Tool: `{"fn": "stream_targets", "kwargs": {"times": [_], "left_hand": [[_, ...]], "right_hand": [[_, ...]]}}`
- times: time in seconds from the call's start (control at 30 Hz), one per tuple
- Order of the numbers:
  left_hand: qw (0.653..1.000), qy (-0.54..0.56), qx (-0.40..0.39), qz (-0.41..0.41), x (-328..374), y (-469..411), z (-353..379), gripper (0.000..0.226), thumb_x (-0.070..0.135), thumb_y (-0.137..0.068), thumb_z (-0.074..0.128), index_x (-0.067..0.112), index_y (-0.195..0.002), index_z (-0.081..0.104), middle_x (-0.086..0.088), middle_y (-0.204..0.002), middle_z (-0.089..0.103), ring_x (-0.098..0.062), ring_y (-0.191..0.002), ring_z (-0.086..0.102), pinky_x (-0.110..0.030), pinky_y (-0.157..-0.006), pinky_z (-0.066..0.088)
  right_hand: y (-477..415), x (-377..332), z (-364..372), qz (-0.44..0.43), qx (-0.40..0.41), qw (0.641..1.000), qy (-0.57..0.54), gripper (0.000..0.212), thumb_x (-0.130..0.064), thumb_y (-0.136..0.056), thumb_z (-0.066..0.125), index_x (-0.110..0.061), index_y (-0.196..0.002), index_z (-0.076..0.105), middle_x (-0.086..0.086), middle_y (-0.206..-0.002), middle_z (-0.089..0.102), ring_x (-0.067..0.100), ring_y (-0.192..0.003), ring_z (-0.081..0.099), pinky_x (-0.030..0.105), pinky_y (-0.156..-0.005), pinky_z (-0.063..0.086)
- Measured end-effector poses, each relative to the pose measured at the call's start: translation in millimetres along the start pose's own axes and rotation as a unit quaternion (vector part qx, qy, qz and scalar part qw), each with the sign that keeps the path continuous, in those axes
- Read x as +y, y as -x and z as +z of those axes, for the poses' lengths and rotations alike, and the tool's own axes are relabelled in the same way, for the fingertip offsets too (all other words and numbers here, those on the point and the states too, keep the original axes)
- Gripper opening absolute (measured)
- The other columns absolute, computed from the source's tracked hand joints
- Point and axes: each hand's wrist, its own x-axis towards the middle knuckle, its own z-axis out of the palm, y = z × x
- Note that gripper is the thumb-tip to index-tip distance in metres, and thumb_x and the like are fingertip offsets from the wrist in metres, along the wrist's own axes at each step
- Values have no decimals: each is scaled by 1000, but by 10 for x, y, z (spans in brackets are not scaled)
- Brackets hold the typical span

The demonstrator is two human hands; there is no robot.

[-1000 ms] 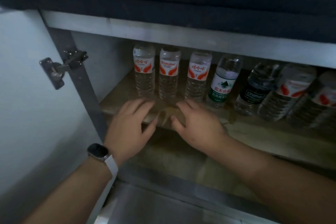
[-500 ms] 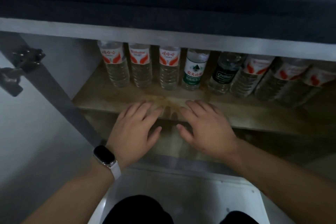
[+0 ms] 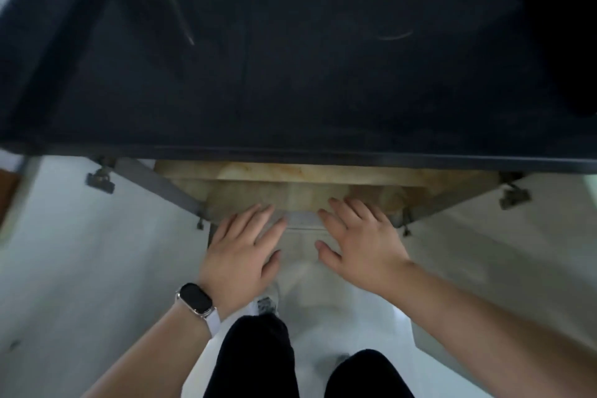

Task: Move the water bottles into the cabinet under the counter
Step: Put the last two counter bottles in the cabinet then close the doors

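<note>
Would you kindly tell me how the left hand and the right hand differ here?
The left hand has a watch at its wrist; the right hand has a bare wrist. The left hand angles rightward, the right hand leftward. Both are open, palms down, empty, before the cabinet shelf.

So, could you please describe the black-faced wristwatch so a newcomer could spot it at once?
Below the dark countertop, the left hand and right hand hover before the open wood-shelved cabinet. The black rectangular watch on a white strap sits at the left wrist; the right wrist is bare.
</note>
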Motion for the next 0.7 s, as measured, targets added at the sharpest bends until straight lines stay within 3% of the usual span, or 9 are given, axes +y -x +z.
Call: {"fn": "stream_targets", "kwargs": {"times": [0.13, 0.23, 0.37, 0.53, 0.7], "left_hand": [[998, -33, -52, -3, 291, 132, -567, 48, 36, -86, 56, 16, -129, 62, -11, -136, 60, -33, -126, 54, -52, -100, 48], [996, -43, -79, -24, 479, 212, -962, 49, 39, -88, 49, 16, -129, 63, -10, -135, 61, -32, -125, 54, -51, -100, 48], [993, -48, -98, -48, 678, 339, -1385, 45, 36, -90, 60, 17, -130, 62, -10, -135, 60, -32, -124, 56, -50, -102, 45], [986, -40, -121, -104, 633, 402, -1704, 49, 33, -89, 63, 17, -134, 58, -11, -138, 58, -35, -126, 54, -52, -105, 41], [963, -67, -179, -188, 258, 468, -1823, 52, 38, -97, 52, 22, -146, 44, -6, -150, 45, -29, -140, 39, -48, -114, 33]], "right_hand": [[428, 59, -535, 15, -28, 999, -9, 56, -52, -86, 38, -15, -119, 65, 9, -118, 63, 33, -106, 59, 45, -92, 49], [739, 90, -890, 40, -46, 998, -17, 56, -53, -91, 33, -21, -131, 55, 2, -131, 54, 27, -121, 48, 42, -103, 40], [1112, 137, -1211, 57, -46, 997, -11, 53, -53, -96, 33, -24, -138, 44, -1, -138, 45, 24, -129, 39, 39, -107, 32], [1403, 286, -1405, 113, -60, 992, -2, 53, -55, -95, 30, -24, -137, 42, 1, -139, 43, 24, -127, 40, 38, -102, 36], [1440, 511, -1423, 191, -67, 979, 11, 55, -56, -96, 30, -22, -137, 44, 5, -139, 46, 27, -128, 43, 41, -99, 42]]}}
